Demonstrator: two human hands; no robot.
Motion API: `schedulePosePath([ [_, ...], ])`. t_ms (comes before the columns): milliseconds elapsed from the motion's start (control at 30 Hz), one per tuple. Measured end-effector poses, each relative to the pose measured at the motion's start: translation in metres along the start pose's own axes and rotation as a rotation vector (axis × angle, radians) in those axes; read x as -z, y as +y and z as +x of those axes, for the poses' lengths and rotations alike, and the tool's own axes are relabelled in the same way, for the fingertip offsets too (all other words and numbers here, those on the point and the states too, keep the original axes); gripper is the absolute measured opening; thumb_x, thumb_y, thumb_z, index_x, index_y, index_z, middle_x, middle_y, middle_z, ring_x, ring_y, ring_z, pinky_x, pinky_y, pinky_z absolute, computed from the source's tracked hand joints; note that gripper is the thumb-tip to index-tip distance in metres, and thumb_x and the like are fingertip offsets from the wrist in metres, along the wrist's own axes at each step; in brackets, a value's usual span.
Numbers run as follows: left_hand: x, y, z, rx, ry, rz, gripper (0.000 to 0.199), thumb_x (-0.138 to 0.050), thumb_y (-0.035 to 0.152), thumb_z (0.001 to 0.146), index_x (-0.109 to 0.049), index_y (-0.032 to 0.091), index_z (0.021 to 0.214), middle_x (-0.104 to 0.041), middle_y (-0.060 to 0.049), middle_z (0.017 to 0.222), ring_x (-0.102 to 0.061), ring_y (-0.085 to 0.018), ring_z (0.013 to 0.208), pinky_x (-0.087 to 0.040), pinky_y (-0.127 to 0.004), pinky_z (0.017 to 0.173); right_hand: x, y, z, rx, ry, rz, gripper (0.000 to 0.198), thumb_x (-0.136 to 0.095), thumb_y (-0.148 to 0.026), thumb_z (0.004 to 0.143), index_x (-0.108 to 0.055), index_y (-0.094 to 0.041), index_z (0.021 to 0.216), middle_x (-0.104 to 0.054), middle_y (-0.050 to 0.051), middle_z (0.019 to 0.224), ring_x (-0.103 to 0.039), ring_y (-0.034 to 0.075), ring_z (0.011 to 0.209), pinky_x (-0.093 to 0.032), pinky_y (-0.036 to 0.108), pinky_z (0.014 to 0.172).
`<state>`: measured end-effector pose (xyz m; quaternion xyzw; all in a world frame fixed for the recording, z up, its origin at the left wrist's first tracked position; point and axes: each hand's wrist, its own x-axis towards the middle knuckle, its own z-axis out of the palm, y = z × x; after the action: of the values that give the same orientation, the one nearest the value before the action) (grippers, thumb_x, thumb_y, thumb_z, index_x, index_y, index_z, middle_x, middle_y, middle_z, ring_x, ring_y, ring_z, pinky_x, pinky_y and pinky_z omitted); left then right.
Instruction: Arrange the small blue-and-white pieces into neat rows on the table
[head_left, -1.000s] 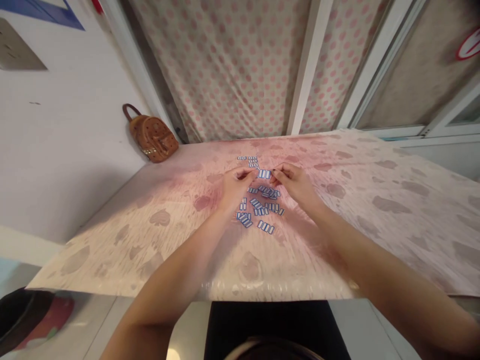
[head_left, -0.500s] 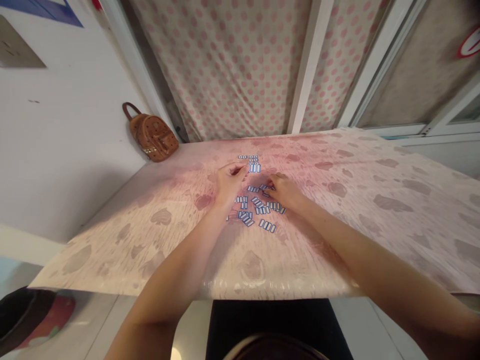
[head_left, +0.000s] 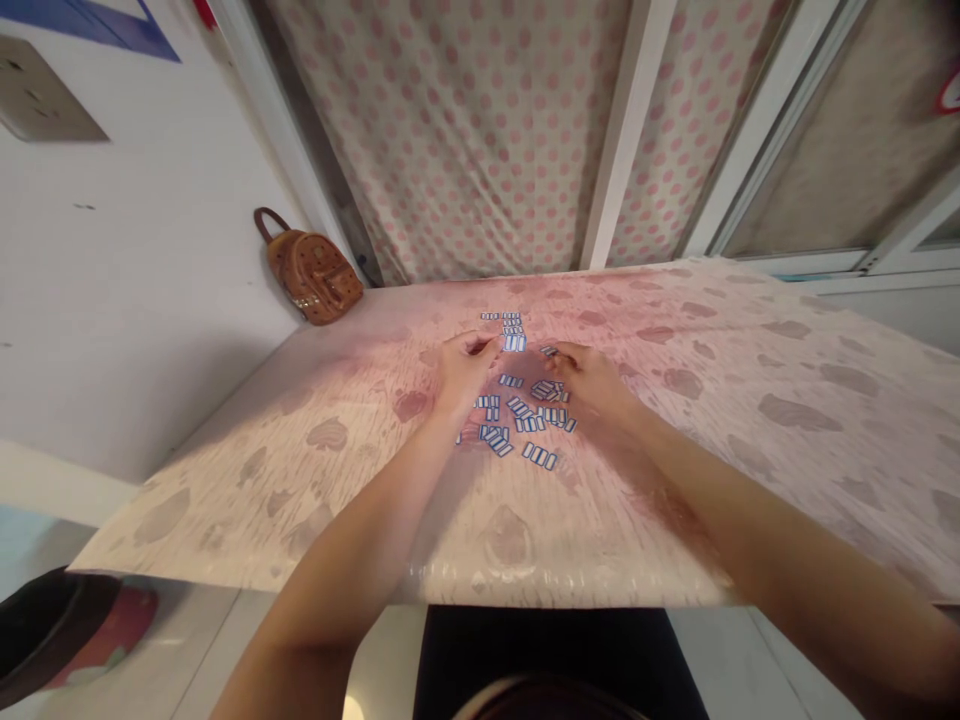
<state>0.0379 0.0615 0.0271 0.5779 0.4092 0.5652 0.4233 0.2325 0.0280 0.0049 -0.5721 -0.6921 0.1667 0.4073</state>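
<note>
My left hand (head_left: 463, 370) pinches a small blue-and-white striped piece (head_left: 515, 343) at its fingertips. To the right, my right hand (head_left: 591, 375) is closed on another striped piece (head_left: 548, 351), which sticks out past its fingers. Beyond the left fingertips, several like pieces (head_left: 511, 316) lie in short rows. Between my forearms and nearer to me, a loose scatter of striped pieces (head_left: 530, 424) lies on the cloth, some overlapping. A small pile (head_left: 546, 390) sits just below the right fingers. My left wrist partly hides a few pieces.
A patterned pink and cream tablecloth (head_left: 337, 500) covers the table. A small brown backpack-shaped bag (head_left: 319, 275) rests at the far left corner against the wall. Behind the table hangs a dotted curtain (head_left: 465, 130) beside white frames. A dark container (head_left: 67, 620) stands on the floor at left.
My right hand has come away from the scattered pieces, slightly up and to the right, with one striped piece in its fingers. The left hand keeps its piece near the rows.
</note>
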Motion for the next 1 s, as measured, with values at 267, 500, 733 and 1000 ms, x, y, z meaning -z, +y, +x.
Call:
schedulePosePath([
  [267, -0.005, -0.006, -0.001, -0.099, -0.065, 0.026, 0.012, -0.072, 0.028, 0.074, -0.076, 0.016, 0.076, -0.074, -0.004, 0.077, -0.064, -0.014, 0.068, -0.05, -0.025, 0.066, 0.022, -0.037, -0.011, -0.034, -0.091, 0.256, 0.019, -0.056, -0.032, 0.084, -0.058, -0.021, 0.069, -0.064, -0.001, 0.057, -0.051, 0.012, 0.049, -0.037, 0.026, 0.052],
  [500, -0.008, 0.004, -0.009, -0.104, -0.167, 0.02, 0.015, -0.073, 0.029, 0.075, -0.076, 0.016, 0.08, -0.074, -0.004, 0.076, -0.065, -0.015, 0.068, -0.051, -0.026, 0.068, 0.024, -0.039, -0.012, -0.027, -0.02, -0.004, 0.029, -0.058, -0.034, 0.083, -0.054, -0.021, 0.058, -0.055, -0.002, 0.052, -0.046, 0.012, 0.05, -0.029, 0.028, 0.052],
  [733, -0.01, 0.001, -0.01, -0.106, -0.211, 0.021, 0.019, -0.075, 0.032, 0.075, -0.077, 0.014, 0.083, -0.075, -0.006, 0.078, -0.066, -0.016, 0.069, -0.051, -0.026, 0.068, 0.025, -0.042, -0.013, -0.002, 0.016, -0.091, 0.03, -0.058, -0.035, 0.083, -0.051, -0.021, 0.057, -0.047, -0.003, 0.051, -0.042, 0.012, 0.05, -0.026, 0.028, 0.052],
  [1000, -0.011, -0.001, -0.011, -0.093, -0.24, 0.043, 0.021, -0.076, 0.033, 0.075, -0.077, 0.015, 0.085, -0.075, -0.007, 0.076, -0.068, -0.017, 0.07, -0.053, -0.027, 0.068, 0.025, -0.044, -0.013, 0.007, 0.011, -0.129, 0.03, -0.057, -0.03, 0.083, -0.047, -0.02, 0.057, -0.045, -0.004, 0.052, -0.042, 0.011, 0.052, -0.027, 0.027, 0.054],
])
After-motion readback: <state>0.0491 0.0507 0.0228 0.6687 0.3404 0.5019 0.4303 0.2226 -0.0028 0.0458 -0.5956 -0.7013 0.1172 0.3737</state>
